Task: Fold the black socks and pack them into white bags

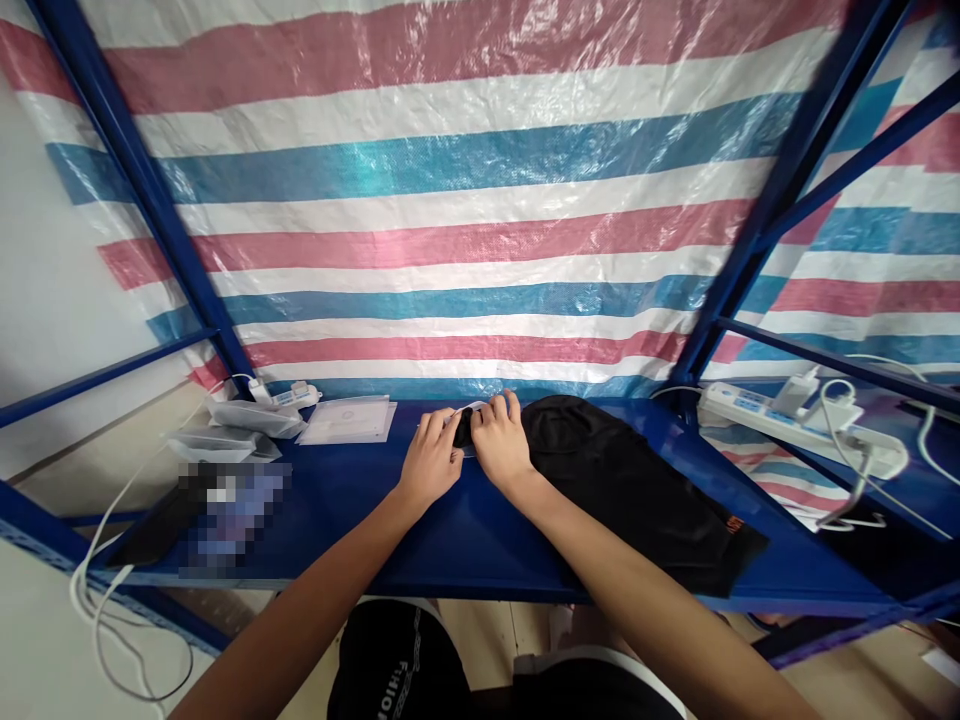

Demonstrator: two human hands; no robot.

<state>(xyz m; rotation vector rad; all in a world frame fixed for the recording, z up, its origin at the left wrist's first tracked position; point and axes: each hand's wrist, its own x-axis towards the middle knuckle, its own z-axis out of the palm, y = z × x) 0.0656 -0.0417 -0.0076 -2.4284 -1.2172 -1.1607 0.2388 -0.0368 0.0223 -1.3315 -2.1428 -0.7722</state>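
Observation:
Both of my hands meet near the back of the blue shelf (420, 540). Between them is a small black bundle (464, 428), with a whitish, see-through edge showing around it; its kind is mostly hidden by the fingers. My left hand (433, 455) is closed on its left side, fingers bent. From the right, my right hand (501, 440) grips it with curled fingers. Right beside that hand lies a black garment (622, 490), spread toward the front right, with small orange lettering near its end.
At the left are clear plastic bags (240, 445), white flat packets (349, 420), a blurred-out phone-like item (240, 510) and a small power strip (296, 395). A larger power strip (802, 420) with plugs sits right. Blue posts (180, 260) and a striped tarp (465, 240) enclose the back.

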